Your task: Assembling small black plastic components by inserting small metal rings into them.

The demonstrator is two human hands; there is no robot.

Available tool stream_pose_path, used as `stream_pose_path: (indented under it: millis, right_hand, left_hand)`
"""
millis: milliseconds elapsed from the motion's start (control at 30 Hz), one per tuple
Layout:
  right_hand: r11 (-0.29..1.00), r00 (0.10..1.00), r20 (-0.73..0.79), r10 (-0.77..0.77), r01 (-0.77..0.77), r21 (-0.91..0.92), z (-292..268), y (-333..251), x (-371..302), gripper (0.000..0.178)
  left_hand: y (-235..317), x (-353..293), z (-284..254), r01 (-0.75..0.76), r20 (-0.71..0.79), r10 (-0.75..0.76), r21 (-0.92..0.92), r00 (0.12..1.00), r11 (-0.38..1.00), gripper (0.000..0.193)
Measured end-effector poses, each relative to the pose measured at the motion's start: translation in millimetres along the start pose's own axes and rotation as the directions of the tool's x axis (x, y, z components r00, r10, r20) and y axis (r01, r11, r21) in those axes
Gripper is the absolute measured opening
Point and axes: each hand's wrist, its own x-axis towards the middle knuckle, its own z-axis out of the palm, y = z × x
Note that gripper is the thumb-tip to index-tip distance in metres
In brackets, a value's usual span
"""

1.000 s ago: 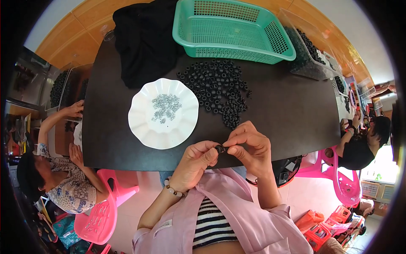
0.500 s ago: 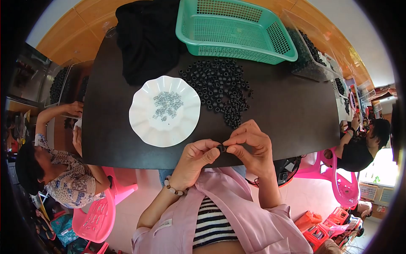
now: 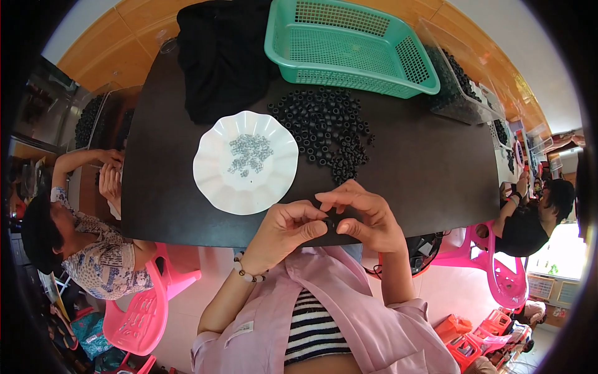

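Note:
Near the front edge of the dark table, my left hand (image 3: 280,234) pinches a small black cylindrical piece (image 3: 329,222) between thumb and forefinger. Facing it is my right hand (image 3: 374,219), its thumb and fingers apart and nothing visible between them. Beyond my hands lies a pile of small hollow black cylindrical pieces (image 3: 324,124). A white scalloped plate (image 3: 208,177) stands left of the pile and bears many tiny clear pieces (image 3: 250,151). Fingers partly cover the black piece, so its details are hard to make out.
A green basket (image 3: 349,76) stands behind the pile, with a black cloth (image 3: 218,68) to its left. A clear bin of black pieces (image 3: 461,93) is at the far right. Two people work at either side, near pink chairs (image 3: 140,318). The dark tabletop (image 3: 430,168) curves toward me.
My right thumb and fingers have parted and drawn back from the black piece, which stays in my left hand. The view has shifted slightly. The person at left has moved their hands.

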Motion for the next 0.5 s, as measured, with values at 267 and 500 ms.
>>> stream_pose_path:
  millis: [267, 500]
  right_hand:
    - [0.986, 0.983, 0.119, -0.139, 0.126, 0.11, 4, 16, 3, 0.042]
    - [0.978, 0.972, 0.113, -0.208, 0.208, 0.007, 6, 21, 3, 0.038]
  left_hand:
    - [-1, -1, -3, -0.029, -0.014, 0.029, 0.019, 0.999, 0.999, 0.021]
    - [0, -3, -2, -0.029, -0.049, 0.03, 0.009, 0.998, 1.0, 0.026]
